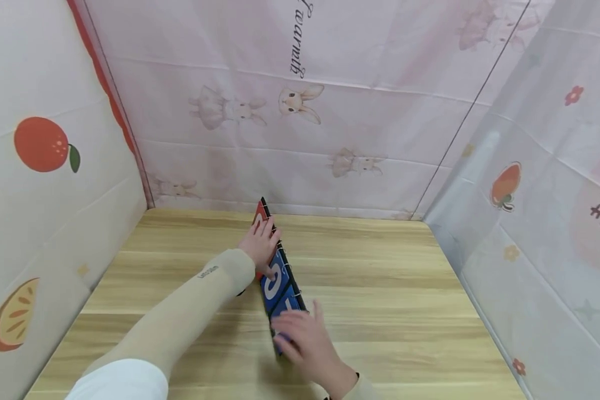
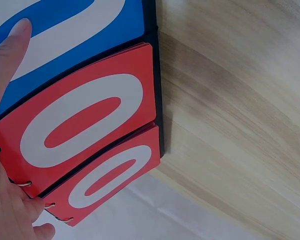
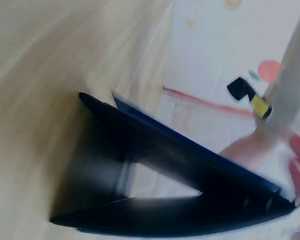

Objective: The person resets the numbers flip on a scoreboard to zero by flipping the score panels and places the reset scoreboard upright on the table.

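A flip scoreboard (image 1: 270, 299) stands propped like a tent on the table, with red and blue number cards ringed along its top edge. My left hand (image 1: 260, 244) grips that top edge: fingers over the ridge, thumb on a blue card. Red cards (image 2: 85, 120) showing white zeros fill the middle of the left wrist view. My right hand (image 1: 307, 344), blurred and with fingers spread, is beside the scoreboard's near end; whether it touches the cards is unclear. Seen end-on in the right wrist view, the stand's black panels (image 3: 155, 135) spread apart below the ridge.
A wood-grain table (image 1: 380, 289) lies under the scoreboard. Printed cloth walls (image 1: 380, 111) with rabbits, fruit and flowers rise at the back and both sides. A black and yellow wrist strap (image 3: 260, 106) is on the left sleeve.
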`<state>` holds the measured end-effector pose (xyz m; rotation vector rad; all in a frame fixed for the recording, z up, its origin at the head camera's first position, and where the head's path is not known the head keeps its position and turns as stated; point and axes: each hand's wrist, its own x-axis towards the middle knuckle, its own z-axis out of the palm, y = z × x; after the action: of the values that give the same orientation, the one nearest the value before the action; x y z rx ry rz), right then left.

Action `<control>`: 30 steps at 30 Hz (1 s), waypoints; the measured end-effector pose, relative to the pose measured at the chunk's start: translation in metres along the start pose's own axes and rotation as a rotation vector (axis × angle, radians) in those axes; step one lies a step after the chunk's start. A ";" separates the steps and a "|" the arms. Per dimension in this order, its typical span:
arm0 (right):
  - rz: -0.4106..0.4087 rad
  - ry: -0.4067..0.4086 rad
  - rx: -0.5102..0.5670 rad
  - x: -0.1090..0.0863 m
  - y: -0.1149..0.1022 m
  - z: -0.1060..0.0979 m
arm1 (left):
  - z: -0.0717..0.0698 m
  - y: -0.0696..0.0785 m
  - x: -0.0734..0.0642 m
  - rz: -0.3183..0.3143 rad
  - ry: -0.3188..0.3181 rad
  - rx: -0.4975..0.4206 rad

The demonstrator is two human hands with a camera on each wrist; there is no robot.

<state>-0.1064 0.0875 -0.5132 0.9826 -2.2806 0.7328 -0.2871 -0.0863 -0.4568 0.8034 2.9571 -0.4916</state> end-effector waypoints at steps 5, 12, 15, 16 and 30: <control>0.513 0.174 0.429 -0.009 0.019 -0.002 | -0.001 0.001 -0.001 -0.010 -0.005 -0.019; 1.020 -0.204 0.760 -0.028 0.030 0.003 | 0.001 0.002 -0.001 -0.004 0.001 -0.015; 1.000 -0.268 0.779 -0.031 0.031 0.005 | 0.002 0.002 0.000 -0.001 0.011 -0.003; 0.988 -0.272 0.778 -0.031 0.031 0.005 | 0.002 0.002 0.001 -0.001 0.010 -0.001; 1.020 -0.175 0.717 -0.027 0.030 0.001 | 0.000 0.003 0.000 -0.012 -0.019 0.006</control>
<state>-0.1135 0.1172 -0.5393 0.0152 -2.6563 2.0315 -0.2857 -0.0839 -0.4573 0.7782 2.9460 -0.5058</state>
